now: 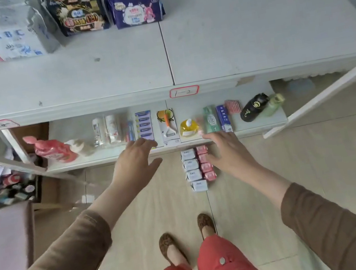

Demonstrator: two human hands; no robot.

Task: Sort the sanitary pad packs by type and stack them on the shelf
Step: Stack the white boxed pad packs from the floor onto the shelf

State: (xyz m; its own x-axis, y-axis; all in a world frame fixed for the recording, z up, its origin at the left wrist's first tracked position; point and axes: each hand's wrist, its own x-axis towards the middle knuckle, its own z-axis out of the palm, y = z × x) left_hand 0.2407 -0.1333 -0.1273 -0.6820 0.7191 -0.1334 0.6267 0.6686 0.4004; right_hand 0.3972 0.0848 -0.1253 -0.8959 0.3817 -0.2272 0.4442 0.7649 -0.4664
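Observation:
Three stacks of pad packs stand at the back left of the top shelf (250, 35): white ABC packs (7, 38), black-and-gold packs (78, 10) and dark blue packs (135, 3). On the floor below, small white packs (192, 170) lie in a row beside small pink packs (206, 164). My left hand (134, 163) reaches down with fingers spread, left of the rows and holding nothing. My right hand (226, 150) hangs open just right of the pink packs, its fingers blurred.
The lower shelf (110, 156) carries a pink bottle (53, 149), a peeler card (167, 125), a yellow pouch (189, 128), toothpaste boxes (218, 118) and a black flask (253, 108). A box of small items (14, 188) sits at the left. My feet (184, 237) stand on the tiled floor.

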